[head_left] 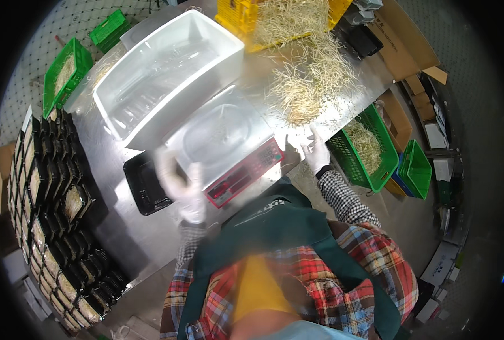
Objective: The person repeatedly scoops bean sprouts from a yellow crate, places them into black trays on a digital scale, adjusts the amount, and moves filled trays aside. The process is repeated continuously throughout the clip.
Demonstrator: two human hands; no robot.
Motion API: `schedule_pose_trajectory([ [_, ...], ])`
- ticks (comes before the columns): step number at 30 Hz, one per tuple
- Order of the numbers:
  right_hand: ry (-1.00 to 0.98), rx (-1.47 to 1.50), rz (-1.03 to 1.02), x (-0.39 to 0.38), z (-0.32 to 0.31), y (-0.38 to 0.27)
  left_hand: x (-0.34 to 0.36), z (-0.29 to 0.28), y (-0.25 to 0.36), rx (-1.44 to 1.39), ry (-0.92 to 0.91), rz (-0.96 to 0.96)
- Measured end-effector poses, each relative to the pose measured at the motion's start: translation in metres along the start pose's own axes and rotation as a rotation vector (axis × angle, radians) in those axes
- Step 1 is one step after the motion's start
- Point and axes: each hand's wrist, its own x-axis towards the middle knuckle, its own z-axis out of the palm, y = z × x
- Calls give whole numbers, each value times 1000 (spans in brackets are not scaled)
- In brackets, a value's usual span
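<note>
Left hand: white-gloved left hand (181,190), blurred, over the near side of the table between tray and scale; thumb and fingers stand wide apart, with nothing visible between them.
Tray: empty black rectangular plastic tray (145,184) on the shiny metal table (107,195), just left of the scale; whether the left hand touches it, I cannot tell.
Scale: silver flat-topped scale with a red front panel (221,136), mid-table, panel toward the person.
Right hand: white-gloved right hand (316,152) at the table's near edge, right of the scale; fingers loosely parted, holding nothing visible.
Sprouts: loose pile of pale yellow sprouts (306,96), far of the right hand.
Tub: white rectangular plastic tub (198,99), far of the scale.
</note>
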Motion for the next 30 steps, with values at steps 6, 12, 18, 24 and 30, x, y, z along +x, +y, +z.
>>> schedule_pose_trajectory([
  [6,-205,-442,-391,112,-25,76,-56,234,-55,678,-994,144],
  [12,-333,-432,-741,211,-2,73,-28,354,-168,1384,-867,-49],
  [18,-589,-747,-897,288,-15,38,30,401,-189,1438,-843,-61],
  [24,-567,-400,-952,306,3,62,9,400,-227,1340,-667,-151],
  [30,-768,-581,-903,332,17,64,13,404,-191,1279,-894,-283],
])
